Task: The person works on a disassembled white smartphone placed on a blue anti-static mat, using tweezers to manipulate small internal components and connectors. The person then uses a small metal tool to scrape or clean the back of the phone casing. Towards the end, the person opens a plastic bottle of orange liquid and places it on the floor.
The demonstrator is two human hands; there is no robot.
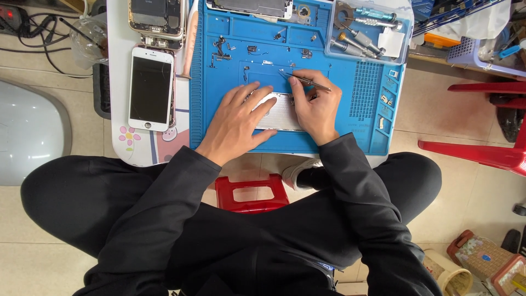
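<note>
Left hand [238, 119] lies flat, fingers spread, pressing down on a pale rectangular phone part [280, 112] near the middle of the blue silicone repair mat [350, 137]. Right hand [315, 107] pinches thin metal tweezers [307, 81], thumb and fingers closed round the shaft, tip pointing far-left just above the part's far edge. Small loose screws and brackets [222, 48] scattered on the mat's far side. White smartphone with dark screen [150, 89] lies face up left of the mat. Clear tray of metal screwdrivers [364, 33] at far right. Red plastic stool [251, 193] below, between the knees
</note>
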